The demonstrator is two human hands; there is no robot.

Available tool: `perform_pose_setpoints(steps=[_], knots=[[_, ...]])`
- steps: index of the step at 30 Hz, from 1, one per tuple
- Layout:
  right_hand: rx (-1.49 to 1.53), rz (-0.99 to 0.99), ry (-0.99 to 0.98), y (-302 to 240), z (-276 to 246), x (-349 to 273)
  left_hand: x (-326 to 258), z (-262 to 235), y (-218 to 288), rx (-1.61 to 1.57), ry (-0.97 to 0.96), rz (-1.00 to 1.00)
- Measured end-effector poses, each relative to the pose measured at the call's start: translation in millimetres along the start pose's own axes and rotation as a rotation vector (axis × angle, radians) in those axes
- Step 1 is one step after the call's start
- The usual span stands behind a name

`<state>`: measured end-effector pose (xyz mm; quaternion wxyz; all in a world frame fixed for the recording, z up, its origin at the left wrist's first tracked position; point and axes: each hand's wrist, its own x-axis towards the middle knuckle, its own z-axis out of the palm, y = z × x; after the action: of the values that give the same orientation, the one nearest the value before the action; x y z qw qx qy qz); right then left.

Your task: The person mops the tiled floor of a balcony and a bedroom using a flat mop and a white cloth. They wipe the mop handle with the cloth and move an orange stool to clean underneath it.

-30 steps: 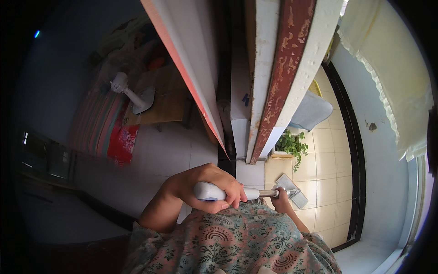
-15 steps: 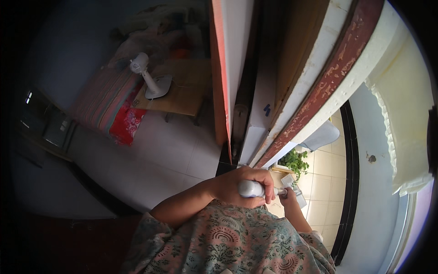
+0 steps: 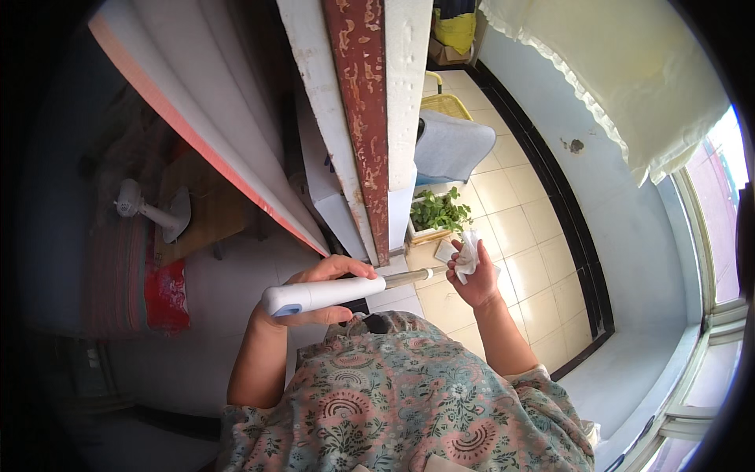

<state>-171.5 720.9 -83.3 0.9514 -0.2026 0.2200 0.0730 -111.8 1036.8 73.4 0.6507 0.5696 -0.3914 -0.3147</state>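
Observation:
A white handle [image 3: 326, 296] with a blue-grey end piece sits in my left hand [image 3: 314, 293], thumb below and fingers above. From the handle a metal pole [image 3: 405, 278] runs right to a white collar; beyond that it passes toward my right hand and its far end is hidden. The tool's kind does not show. In my right hand [image 3: 474, 285], palm up with curled fingers, is a crumpled white tissue [image 3: 468, 258]. This hand is beside the pole's line, and whether it touches the pole I cannot tell.
Ahead stands a worn red and white door frame [image 3: 358, 118] with a pink-edged curtain [image 3: 228, 177]. Right of it are a potted plant [image 3: 439, 212] and a grey-blue draped chair [image 3: 452, 145]. A white fan [image 3: 153, 211] stands on a wooden table at left. A window [image 3: 720, 236] is far right.
The view has turned right. My left hand and the handle have moved left, away from my body's middle. My right hand was around the pole and now shows palm up with the tissue.

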Motion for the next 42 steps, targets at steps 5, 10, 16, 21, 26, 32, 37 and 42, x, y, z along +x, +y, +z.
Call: perform_pose_setpoints(steps=[5,10,16,21,26,32,37,42], knots=[[-0.045,-0.033,-0.089,5,58,-30,26,8,-25,0.437,-0.178,-0.023],[-0.275,-0.072,-0.173,10,84,-30,54,21,-39,0.323,-0.052,0.029],[-0.354,-0.1,-0.251,18,118,-23,68,16,-36,0.414,-0.204,-0.027],[-0.384,-0.061,-0.195,20,133,-14,67,12,-44,0.421,-0.068,0.062],[-0.419,-0.094,-0.133,13,128,-10,55,11,-59,0.031,0.207,0.051],[-0.563,-0.159,-0.048,10,120,-1,40,9,-60,-0.293,0.277,-0.08],[-0.51,-0.12,-0.074,5,121,7,34,-3,-59,-0.131,0.241,-0.012],[-0.428,-0.17,-0.077,5,136,2,21,-5,-46,0.246,-0.068,-0.04]])
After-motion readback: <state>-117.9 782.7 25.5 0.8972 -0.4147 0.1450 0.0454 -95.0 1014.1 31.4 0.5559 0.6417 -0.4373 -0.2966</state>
